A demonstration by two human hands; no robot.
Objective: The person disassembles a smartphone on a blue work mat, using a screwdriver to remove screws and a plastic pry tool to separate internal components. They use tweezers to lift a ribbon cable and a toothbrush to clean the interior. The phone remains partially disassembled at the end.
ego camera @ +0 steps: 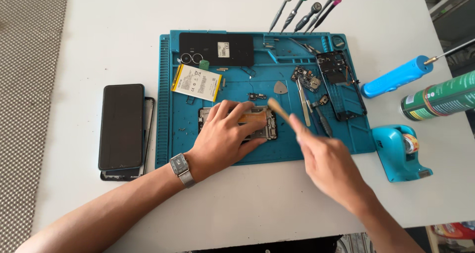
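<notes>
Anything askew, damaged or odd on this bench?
Nothing looks damaged or spilled. The green can lies on its side at the table's right edge, and the dark phone sits skewed on a frame. The right hand is motion-blurred.

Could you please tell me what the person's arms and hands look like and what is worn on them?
Both forearms are bare, with no sleeves or gloves in view. The left hand has a silver square-faced watch with a metal band at its wrist. The right hand wears nothing and looks blurred.

left hand (225,137): flat, palm down, fingers spread, watch on wrist
right hand (326,159): raised, blurred, fingers pinched shut
</notes>
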